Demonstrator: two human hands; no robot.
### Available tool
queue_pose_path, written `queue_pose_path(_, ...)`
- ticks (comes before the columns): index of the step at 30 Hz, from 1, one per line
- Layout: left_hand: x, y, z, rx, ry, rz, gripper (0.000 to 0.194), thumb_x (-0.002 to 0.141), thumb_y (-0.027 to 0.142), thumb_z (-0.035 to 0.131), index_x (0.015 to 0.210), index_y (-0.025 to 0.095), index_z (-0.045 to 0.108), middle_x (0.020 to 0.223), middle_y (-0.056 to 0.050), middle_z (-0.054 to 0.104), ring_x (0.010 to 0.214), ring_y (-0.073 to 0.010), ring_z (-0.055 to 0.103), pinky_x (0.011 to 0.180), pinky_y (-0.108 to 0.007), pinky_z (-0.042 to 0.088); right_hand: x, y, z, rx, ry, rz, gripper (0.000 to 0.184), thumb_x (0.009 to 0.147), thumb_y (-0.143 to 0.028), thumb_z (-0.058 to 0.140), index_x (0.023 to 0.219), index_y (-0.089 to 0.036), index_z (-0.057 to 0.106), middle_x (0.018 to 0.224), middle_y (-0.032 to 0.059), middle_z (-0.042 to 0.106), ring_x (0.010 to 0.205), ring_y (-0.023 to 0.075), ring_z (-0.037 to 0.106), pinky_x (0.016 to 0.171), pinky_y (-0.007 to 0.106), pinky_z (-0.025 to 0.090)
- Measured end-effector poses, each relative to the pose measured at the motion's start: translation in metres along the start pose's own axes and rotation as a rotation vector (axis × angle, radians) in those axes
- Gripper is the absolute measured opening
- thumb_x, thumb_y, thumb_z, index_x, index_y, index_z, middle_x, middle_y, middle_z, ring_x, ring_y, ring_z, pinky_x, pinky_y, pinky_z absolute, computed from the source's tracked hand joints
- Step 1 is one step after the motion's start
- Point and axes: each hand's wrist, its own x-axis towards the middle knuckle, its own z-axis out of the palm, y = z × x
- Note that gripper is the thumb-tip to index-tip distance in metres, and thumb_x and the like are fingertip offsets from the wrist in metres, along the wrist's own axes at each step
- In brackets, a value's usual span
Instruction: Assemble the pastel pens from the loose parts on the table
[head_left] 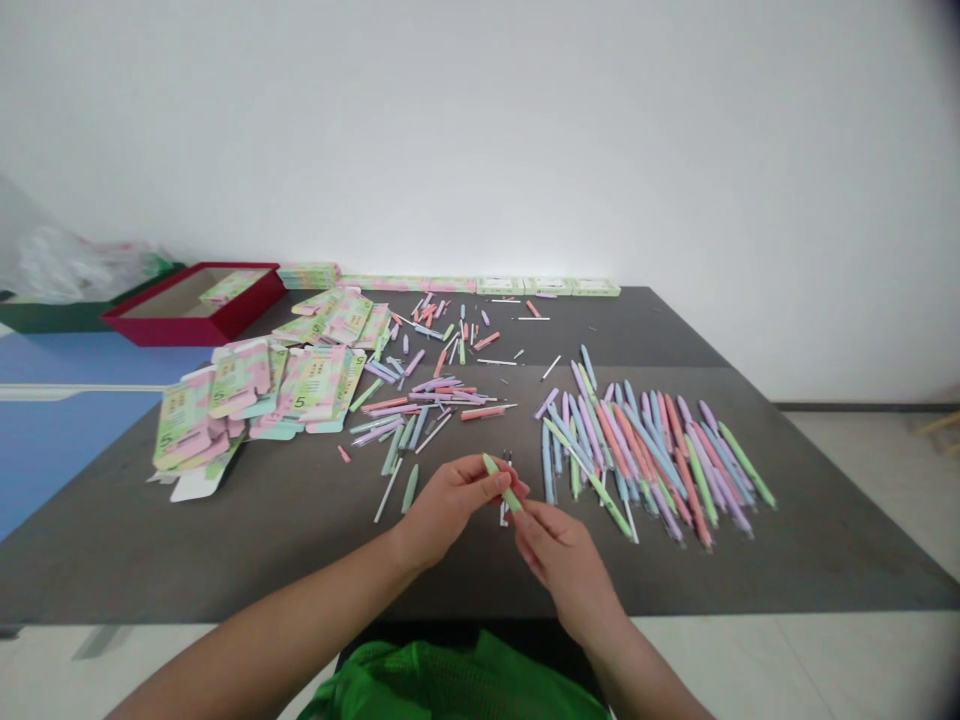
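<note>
A light green pen barrel [502,483] is held between both hands above the front middle of the table. Pinched on its upper end is my left hand [457,500], thumb along the side. My right hand [559,550] grips the lower end with closed fingers. Behind the hands, white pen refills [504,512] lie partly hidden. To the left are a green pen part [410,488] and a white refill [388,490]. On the right spreads a pile of pens [637,450] in blue, purple, coral and green.
Loose pen parts [420,400] are scattered across the table's middle. Flat printed cartons [315,385] overlap at the left. Behind them stand a red box [187,310] and a plastic bag [82,265]. Small packed boxes [547,286] line the table's back edge by the wall.
</note>
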Motion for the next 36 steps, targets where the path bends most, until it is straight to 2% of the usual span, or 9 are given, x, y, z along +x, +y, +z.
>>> queue_pose_path(3,-0.001,0.0,-0.001,-0.044,-0.064,-0.01,0.019,0.074,0.031,0.064,0.079,0.013,0.064,0.075,-0.006,0.069,0.071,-0.0153,0.06,0.071,-0.027,0.043,0.001,0.003,-0.006,0.331,-0.321,0.289,0.03,0.078,-0.045,0.057,0.077,-0.016,0.058,0.043,-0.0115,0.028,0.031,0.0022,0.012,0.032,0.017,0.011)
queue_pose_path(5,-0.001,0.0,-0.002,-0.056,-0.08,-0.019,0.018,0.074,0.031,0.064,0.079,0.013,0.064,0.075,-0.006,0.069,0.07,-0.015,0.06,0.07,-0.027,0.043,0.001,0.005,-0.007,0.39,-0.4,0.349,0.031,0.078,-0.048,0.056,0.079,-0.017,0.058,0.042,-0.0119,0.028,0.028,0.0026,0.012,0.03,0.018,0.012)
queue_pose_path(11,0.0,-0.003,0.002,-0.018,0.055,-0.008,0.019,0.076,0.03,0.062,0.084,0.013,0.063,0.08,-0.006,0.069,0.078,-0.0154,0.061,0.074,-0.026,0.044,-0.001,0.001,0.001,-0.226,0.121,-0.135,0.024,0.072,-0.041,0.066,0.08,-0.018,0.063,0.063,-0.0014,0.054,0.047,0.0079,0.044,0.041,0.019,0.031)
queue_pose_path(16,-0.001,-0.002,0.005,-0.09,-0.025,-0.053,0.018,0.074,0.03,0.064,0.079,0.012,0.063,0.077,-0.006,0.069,0.071,-0.014,0.06,0.07,-0.025,0.045,-0.001,-0.001,-0.002,0.182,-0.204,0.202,0.03,0.081,-0.045,0.054,0.074,-0.016,0.058,0.045,-0.0092,0.035,0.031,0.0022,0.018,0.032,0.018,0.013)
queue_pose_path(18,0.0,0.001,0.005,-0.108,-0.018,-0.055,0.017,0.074,0.029,0.064,0.08,0.012,0.063,0.075,-0.005,0.068,0.071,-0.0134,0.06,0.068,-0.024,0.045,-0.002,-0.004,-0.002,0.313,-0.266,0.256,0.034,0.081,-0.048,0.052,0.08,-0.015,0.059,0.045,-0.008,0.04,0.029,0.0024,0.023,0.032,0.017,0.017)
queue_pose_path(22,0.005,0.007,-0.001,-0.224,0.062,-0.033,0.018,0.076,0.029,0.063,0.084,0.013,0.063,0.076,-0.004,0.068,0.073,-0.0128,0.062,0.069,-0.022,0.047,-0.006,-0.01,-0.003,0.287,-0.168,0.027,0.048,0.085,-0.055,0.041,0.102,-0.014,0.059,0.064,0.0051,0.063,0.045,0.011,0.052,0.043,0.021,0.037)
queue_pose_path(25,0.009,0.01,-0.006,-0.333,0.141,-0.048,0.016,0.077,0.026,0.063,0.087,0.014,0.064,0.08,-0.004,0.069,0.078,-0.0113,0.063,0.072,-0.019,0.048,-0.009,-0.01,-0.01,0.306,-0.184,-0.138,0.051,0.077,-0.052,0.058,0.118,-0.022,0.052,0.084,0.0073,0.067,0.059,0.0154,0.059,0.055,0.028,0.045)
queue_pose_path(31,0.011,0.006,-0.005,-0.433,0.156,-0.128,0.013,0.079,0.023,0.06,0.086,0.013,0.064,0.078,-0.004,0.069,0.072,-0.0104,0.064,0.064,-0.017,0.05,-0.011,0.006,-0.011,0.289,-0.198,-0.22,0.04,0.067,-0.04,0.073,0.103,-0.026,0.063,0.082,0.0044,0.069,0.067,0.0172,0.062,0.064,0.032,0.048)
queue_pose_path(36,0.011,0.005,-0.011,-0.403,0.159,-0.102,0.014,0.076,0.024,0.064,0.085,0.014,0.064,0.076,-0.003,0.069,0.072,-0.0099,0.064,0.065,-0.017,0.049,-0.011,0.013,-0.01,0.265,-0.168,-0.234,0.033,0.073,-0.036,0.068,0.105,-0.027,0.063,0.085,0.0045,0.069,0.072,0.0177,0.063,0.068,0.034,0.049)
